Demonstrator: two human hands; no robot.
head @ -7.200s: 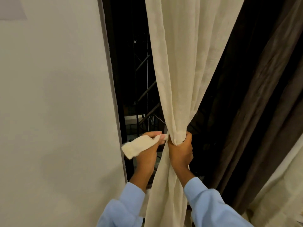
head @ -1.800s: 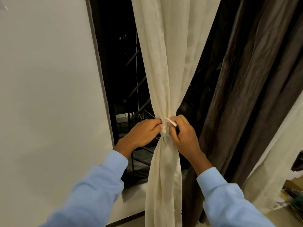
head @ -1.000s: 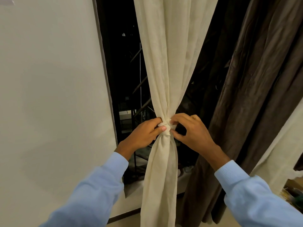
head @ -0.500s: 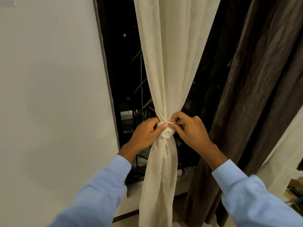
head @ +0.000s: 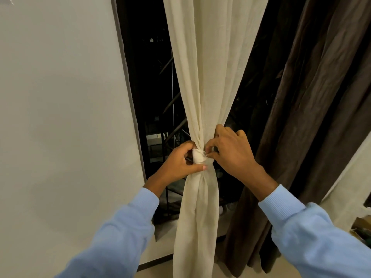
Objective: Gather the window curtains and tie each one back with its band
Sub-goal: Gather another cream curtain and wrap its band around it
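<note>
Hanging in front of the dark window [head: 152, 81], the cream curtain [head: 202, 77] narrowed to a tight neck at mid-picture, where the band [head: 197, 156] wrapped it. The left hand [head: 178, 163] gripped the neck from the left, with its fingers curled round band and cloth and its thumb laid straight across just below the band. The right hand [head: 230, 153] met it from the right. Its thumb and forefinger pinched the band's end against the neck, and its other fingers were curled above. The two hands were nearly touching across the band.

Left of the neck, a strip of dark window separated the curtain's edge from the frame [head: 128, 101], and beyond the frame lay the wall [head: 60, 127]. Right of the neck, the right hand's knuckles stood near the brown curtain [head: 313, 117], whose folds ran slanting to the floor. A dark wedge opened between the two curtains above that hand.

Below the band the cream curtain fell as a narrow column, passing in front of the sill [head: 166, 229] and out of the picture's lower edge. Pale cloth [head: 349, 177] hung at the far right edge. Both sleeves [head: 124, 233] were light blue.
</note>
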